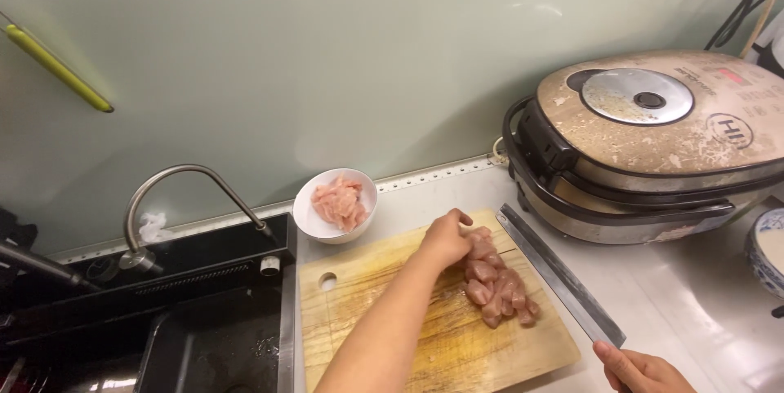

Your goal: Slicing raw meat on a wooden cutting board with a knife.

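Observation:
My left hand (pixel 446 238) reaches across a wooden cutting board (pixel 392 295) and closes its fingers on raw pink meat pieces (pixel 496 287) heaped at the board's right side. My right hand (pixel 641 370) at the bottom right grips the handle of a long cleaver (pixel 555 270), whose blade lies flat along the board's right edge, pointing away. A white bowl (pixel 314 221) holding more raw meat (pixel 339 201) stands just beyond the board's far edge.
A worn electric cooker (pixel 653 148) stands at the right against the wall. A black sink (pixel 204 336) with a curved metal tap (pixel 175 185) lies left of the board. A blue-patterned bowl (pixel 768 250) peeks in at the right edge.

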